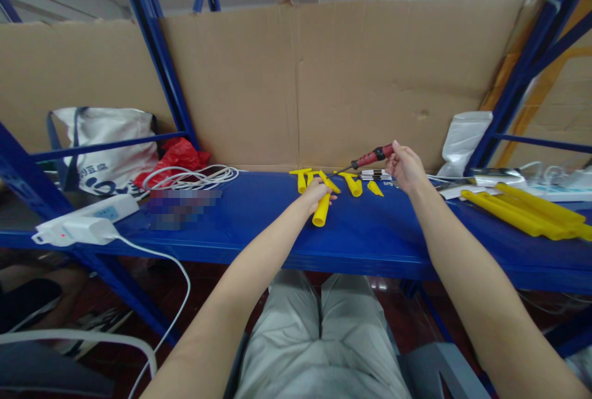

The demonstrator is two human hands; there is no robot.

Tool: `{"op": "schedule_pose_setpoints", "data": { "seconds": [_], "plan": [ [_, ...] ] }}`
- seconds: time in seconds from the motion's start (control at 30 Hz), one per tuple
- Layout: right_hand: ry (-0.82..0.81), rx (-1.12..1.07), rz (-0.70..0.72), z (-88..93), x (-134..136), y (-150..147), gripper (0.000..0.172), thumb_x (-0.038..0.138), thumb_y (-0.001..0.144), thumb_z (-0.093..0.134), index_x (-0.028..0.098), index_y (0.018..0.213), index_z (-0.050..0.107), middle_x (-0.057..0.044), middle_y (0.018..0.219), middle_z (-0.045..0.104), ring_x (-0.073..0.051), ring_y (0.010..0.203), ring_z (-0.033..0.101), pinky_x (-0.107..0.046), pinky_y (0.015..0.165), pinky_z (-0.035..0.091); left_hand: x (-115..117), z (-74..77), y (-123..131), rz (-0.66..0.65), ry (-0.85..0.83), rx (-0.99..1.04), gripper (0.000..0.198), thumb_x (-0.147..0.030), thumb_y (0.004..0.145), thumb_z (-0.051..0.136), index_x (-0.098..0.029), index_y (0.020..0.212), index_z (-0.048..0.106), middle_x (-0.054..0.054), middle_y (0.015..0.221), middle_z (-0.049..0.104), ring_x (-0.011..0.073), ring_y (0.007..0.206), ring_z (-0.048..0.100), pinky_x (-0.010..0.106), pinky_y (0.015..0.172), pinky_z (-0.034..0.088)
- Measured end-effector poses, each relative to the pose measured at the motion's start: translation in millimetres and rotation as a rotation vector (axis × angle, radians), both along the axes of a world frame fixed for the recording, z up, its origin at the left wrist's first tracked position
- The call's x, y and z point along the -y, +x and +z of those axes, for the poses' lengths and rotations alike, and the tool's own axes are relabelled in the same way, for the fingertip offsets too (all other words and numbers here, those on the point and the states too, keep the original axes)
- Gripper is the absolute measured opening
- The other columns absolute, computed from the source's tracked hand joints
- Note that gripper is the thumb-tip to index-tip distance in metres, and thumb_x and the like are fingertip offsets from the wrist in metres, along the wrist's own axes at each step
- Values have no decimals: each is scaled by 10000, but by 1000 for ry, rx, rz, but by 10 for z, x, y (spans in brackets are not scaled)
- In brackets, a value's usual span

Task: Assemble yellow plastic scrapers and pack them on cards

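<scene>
L hand is wrapped round a yellow T pc, grip pressed on it. The pc is up over the middle of the blue bench, w/ the round open end of its tube facing the person. R hand pinches the back end of a red & black screwdriver, grip closed on the handle. The thin rod points L & a bit down to the top of the T pc. Can't tell if the tip sits in a screw or just by it, b/c it's too small to see.

How far along: work looks about mid-way on this one pc, prob. The tube & the flat top look joined, but can't tell if tight. Nearby on the bench, a yellow pc sits just L of the L hand & also looks like a T, so maybe it's done. Another yellow pc, w/ tube & top, lies to the R, under the screwdriver. A small loose yellow bit lies by itself next to that, no tube on it, so prob. not done. Some small black & silver bits lie behind it, too blurry to name. Far R, a pile of long yellow tubes lies w/ no tops that I can see, so lots looks left.
</scene>
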State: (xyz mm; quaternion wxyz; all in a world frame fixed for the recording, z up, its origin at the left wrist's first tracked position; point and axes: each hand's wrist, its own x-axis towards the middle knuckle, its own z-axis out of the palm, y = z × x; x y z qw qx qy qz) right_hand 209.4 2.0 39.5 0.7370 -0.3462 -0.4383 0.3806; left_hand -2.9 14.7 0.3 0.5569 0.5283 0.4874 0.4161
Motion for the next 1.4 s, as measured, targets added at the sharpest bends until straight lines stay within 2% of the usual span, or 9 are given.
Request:
{"op": "schedule_pose_setpoints", "data": {
  "seconds": [0.13, 0.3, 0.43, 0.57, 0.93, 1.13, 1.23, 1.4],
  "plan": [
    [-8, 16, 3, -11, -13, 3, 415, 453, 646, 746, 212, 644, 409, 98, 409, 382, -47, 339, 355, -164, 316, 271, -6, -7, 0, -2, 9, -6, 490, 26, 790, 438, -164, 1238, 382, 103, 990, 652, 116, 557, 635, 192, 429, 412],
    [25, 66, 27, -6, 1, -4, 342, 498, 695, 698, 203, 720, 528, 106, 363, 314, -49, 309, 307, -171, 311, 244, -13, -12, -3, -6, 8, 1, 482, 22, 787, 453, -167, 1225, 386, 95, 972, 654, 114, 553, 634, 188, 426, 410],
    [33, 66, 73, 14, 25, -12, 325, 495, 736, 670, 199, 749, 536, 82, 426, 409, -51, 356, 388, -164, 342, 305, -17, -15, -6, 8, 6, 7, 476, 16, 786, 463, -184, 1211, 392, 78, 945, 660, 121, 568, 645, 184, 433, 416],
    [21, 68, 94, 9, 36, -10, 310, 425, 740, 693, 203, 711, 478, 65, 498, 493, -54, 420, 463, -154, 381, 364, -18, -13, -7, 9, 9, 0, 464, 20, 785, 448, -178, 1203, 396, 91, 959, 659, 124, 569, 646, 186, 425, 412],
    [-28, 38, -21, -6, -1, -21, 429, 453, 638, 755, 217, 640, 397, 102, 395, 378, -56, 330, 369, -167, 305, 293, -9, -12, -1, 5, 1, -13, 476, 6, 790, 463, -180, 1223, 389, 88, 980, 651, 117, 589, 647, 174, 432, 414],
    [-14, 77, -11, -19, 2, -7, 362, 497, 666, 724, 207, 690, 509, 110, 359, 313, -45, 304, 316, -162, 305, 260, -12, -13, 0, 10, 6, -17, 483, 2, 795, 469, -179, 1236, 387, 84, 959, 646, 118, 591, 644, 181, 444, 424],
    [25, 66, 20, -7, 18, -19, 333, 486, 686, 715, 196, 731, 558, 103, 375, 335, -42, 316, 327, -159, 316, 266, -5, -11, 0, 13, 11, -21, 465, 0, 802, 468, -178, 1226, 398, 81, 957, 644, 112, 581, 636, 181, 441, 419],
    [44, 48, 73, 14, 44, -46, 252, 392, 716, 718, 205, 765, 555, 78, 454, 467, -52, 389, 432, -151, 371, 341, 1, -8, -2, 10, 15, -26, 449, 0, 810, 454, -179, 1217, 388, 87, 971, 645, 105, 578, 632, 171, 428, 405]
  ]
}}
